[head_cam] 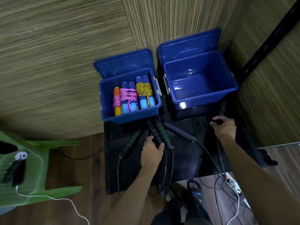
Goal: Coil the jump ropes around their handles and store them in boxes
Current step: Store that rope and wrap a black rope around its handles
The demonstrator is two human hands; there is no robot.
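Mid-frame, a black handle [155, 135] is pinched by the left hand [151, 154]; at right, another handle [221, 111] is gripped by the right hand [224, 127]. Paired handles should be gathered before coiling.

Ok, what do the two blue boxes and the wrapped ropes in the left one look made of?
Left box and right box: glossy moulded plastic, going by the sharp highlights. Pink rope and yellow rope: matte braided cord, likely nylon or cotton; the woven flecks show. Their blue handles look like foam.

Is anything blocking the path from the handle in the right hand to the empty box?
Nothing visible. The right hand grips a black handle just in front of the empty right box, whose lid is open.
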